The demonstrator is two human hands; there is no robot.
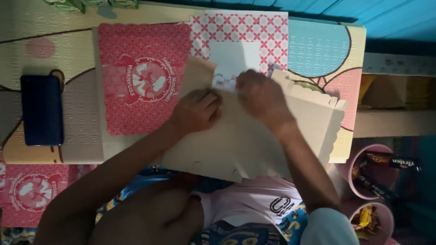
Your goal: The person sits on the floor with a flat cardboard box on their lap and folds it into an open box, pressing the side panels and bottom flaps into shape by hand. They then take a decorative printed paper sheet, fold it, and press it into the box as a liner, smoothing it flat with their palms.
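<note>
On tan cardboard point(254, 140) — left hand point(196, 111), right hand point(261, 97) pressing, fingers curled

Flat brown cardboard box blank point(254, 140), scalloped edges, tilted, pink-patterned side partly folded

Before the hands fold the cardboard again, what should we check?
1. Left hand on the cardboard sheet: ok, pressing it.
2. Right hand on the sheet too: ok.
3. Sheet lying flat on the mat: not ok, its near edge hangs off toward the lap.
4. Phone away from the sheet: ok, far to the left.
5. Printed pink sheet out of the way: not ok, the brown sheet overlaps it.
6. Crease lined up: cannot tell, hands cover it.
</note>
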